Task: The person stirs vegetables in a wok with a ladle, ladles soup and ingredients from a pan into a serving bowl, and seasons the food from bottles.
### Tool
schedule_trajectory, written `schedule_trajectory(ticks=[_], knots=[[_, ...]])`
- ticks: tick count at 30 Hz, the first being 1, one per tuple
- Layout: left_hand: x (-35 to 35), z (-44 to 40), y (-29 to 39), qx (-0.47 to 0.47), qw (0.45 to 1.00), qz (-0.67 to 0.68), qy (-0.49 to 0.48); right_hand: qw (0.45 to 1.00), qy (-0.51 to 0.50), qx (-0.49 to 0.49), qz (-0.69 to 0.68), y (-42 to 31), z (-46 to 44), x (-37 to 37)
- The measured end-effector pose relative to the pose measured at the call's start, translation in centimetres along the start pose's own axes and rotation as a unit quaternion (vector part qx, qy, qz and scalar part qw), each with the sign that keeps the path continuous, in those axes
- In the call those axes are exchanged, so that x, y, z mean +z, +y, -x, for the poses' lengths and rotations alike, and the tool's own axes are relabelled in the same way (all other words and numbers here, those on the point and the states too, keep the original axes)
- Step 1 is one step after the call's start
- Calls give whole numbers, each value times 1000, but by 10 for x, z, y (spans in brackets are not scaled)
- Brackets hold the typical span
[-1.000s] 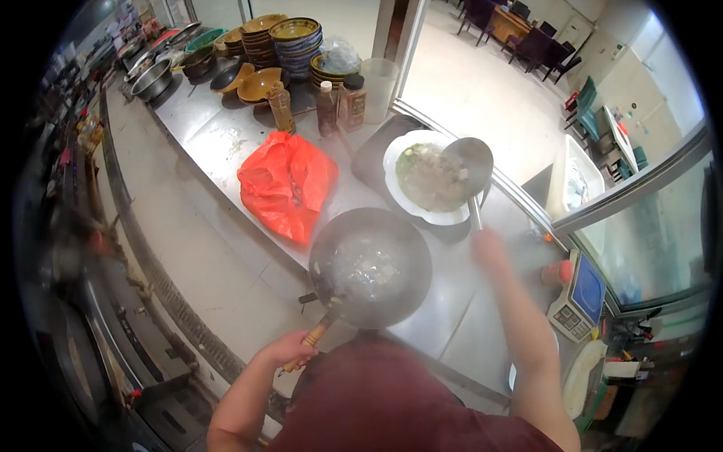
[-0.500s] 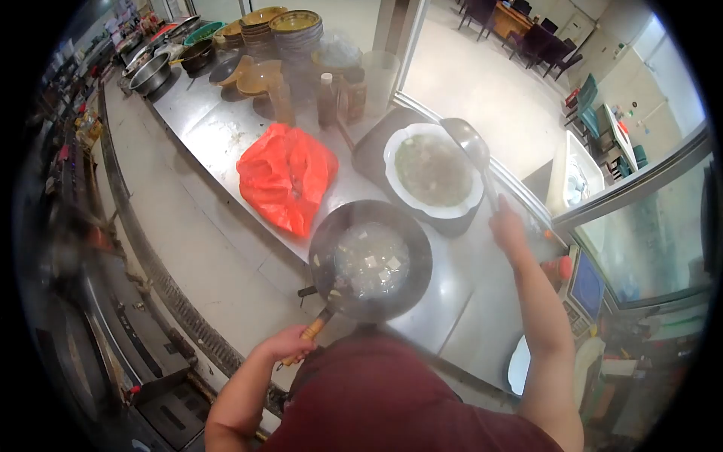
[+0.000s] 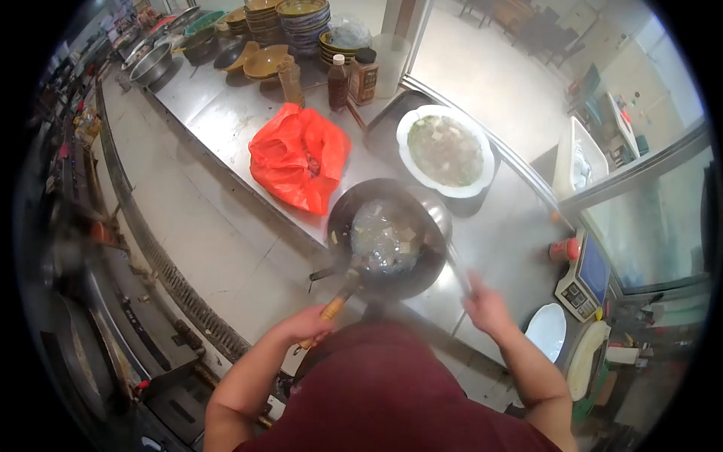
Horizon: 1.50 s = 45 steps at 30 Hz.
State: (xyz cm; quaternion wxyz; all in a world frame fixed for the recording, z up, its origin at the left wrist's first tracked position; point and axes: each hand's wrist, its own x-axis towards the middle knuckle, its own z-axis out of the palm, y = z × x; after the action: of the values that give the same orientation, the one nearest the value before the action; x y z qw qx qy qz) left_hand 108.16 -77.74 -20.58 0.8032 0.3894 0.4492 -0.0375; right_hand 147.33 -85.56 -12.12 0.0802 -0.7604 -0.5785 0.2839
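My left hand (image 3: 312, 324) is closed round the wooden handle of a dark wok (image 3: 354, 197) at the counter's front edge. Pale cubes and cloudy broth (image 3: 380, 241) lie in the wok. My right hand (image 3: 486, 303) grips the handle of a metal ladle (image 3: 435, 211), whose bowl is at the wok's right rim; what the bowl holds cannot be made out. Behind and to the right, a scalloped white bowl (image 3: 488, 167) holds steaming broth with cubes and some green bits. A red plastic bag (image 3: 290, 162) lies left of the wok.
Sauce bottles (image 3: 338, 87) and stacked bowls (image 3: 303, 30) stand at the back of the steel counter (image 3: 215, 102). On the right are a red-lidded jar (image 3: 563, 250), a scale (image 3: 584, 280) and a white oval dish (image 3: 546, 331). A window frame (image 3: 520, 175) borders the counter.
My right hand has brought the ladle down from above the white bowl to the wok's right rim. My left hand and the wok have shifted slightly right and up in view.
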Motion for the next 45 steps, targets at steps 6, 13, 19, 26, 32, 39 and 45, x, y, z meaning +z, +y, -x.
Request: schedule_trajectory(ticks=[6, 13, 19, 26, 32, 39, 45], knots=[[8, 5, 10, -2, 1000, -14, 7, 937, -100, 168, -291, -26, 32, 9], [19, 9, 20, -11, 998, -55, 33, 892, -171, 166, -383, -44, 49, 11], [23, 10, 23, -25, 995, -69, 62, 879, -207, 146, -405, -57, 48, 10], [25, 8, 24, -22, 995, -74, 60, 790, -252, 172, -532, -66, 29, 12], [28, 18, 36, -10, 993, -105, 45, 732, -240, 162, -617, -63, 9, 10], [25, 12, 33, 7, 985, -169, 39, 708, -175, 155, -666, -30, -33, -30], [22, 12, 26, -19, 993, -101, 60, 781, -48, 130, -609, 9, -91, -63]])
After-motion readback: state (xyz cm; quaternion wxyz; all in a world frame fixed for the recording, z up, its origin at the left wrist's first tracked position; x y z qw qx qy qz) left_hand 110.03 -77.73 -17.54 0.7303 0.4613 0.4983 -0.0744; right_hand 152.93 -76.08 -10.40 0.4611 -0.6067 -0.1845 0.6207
